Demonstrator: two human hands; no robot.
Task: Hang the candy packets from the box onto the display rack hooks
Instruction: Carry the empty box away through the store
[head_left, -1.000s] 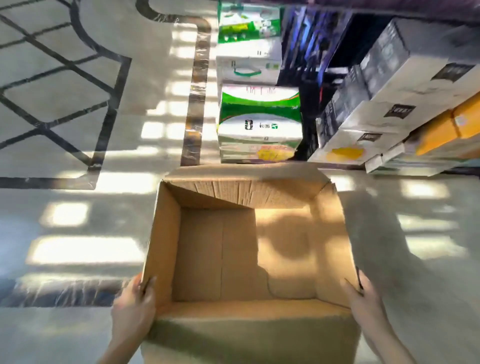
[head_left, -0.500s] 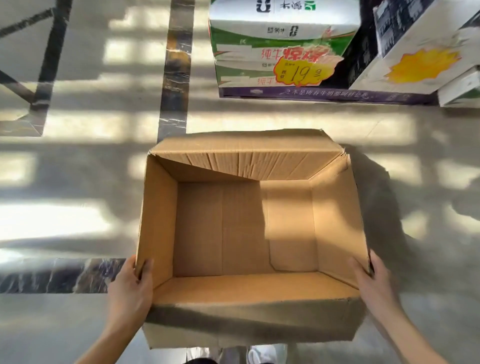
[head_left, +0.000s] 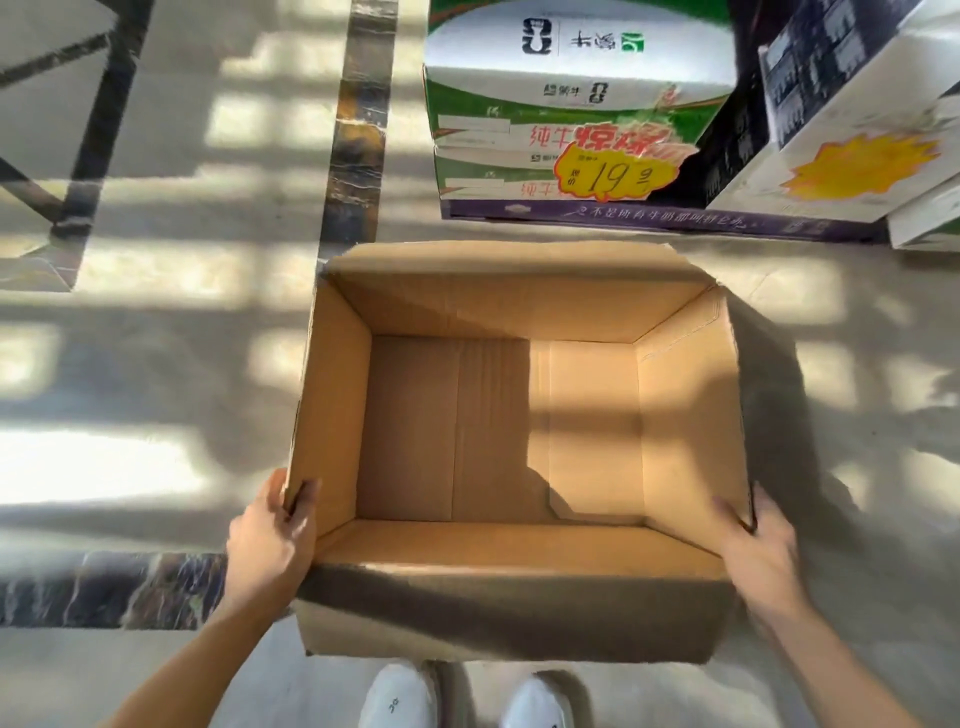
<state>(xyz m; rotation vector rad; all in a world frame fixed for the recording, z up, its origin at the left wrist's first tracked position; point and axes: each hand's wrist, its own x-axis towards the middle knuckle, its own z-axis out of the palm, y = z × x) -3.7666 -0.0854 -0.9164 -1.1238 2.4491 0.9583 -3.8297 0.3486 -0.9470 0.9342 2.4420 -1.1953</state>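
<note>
The open cardboard box (head_left: 519, 415) sat low over the pale floor (head_left: 156, 364), held at both near corners. The left hand (head_left: 270, 540) clasped the box's left wall, thumb hooked over the rim; the right hand (head_left: 758, 545) clasped its right wall likewise. Beyond the box stood green-and-white milk cartons (head_left: 566, 98), their yellow price tag (head_left: 608, 174) reading "19". White shoes (head_left: 400, 696) showed beneath the box.
</note>
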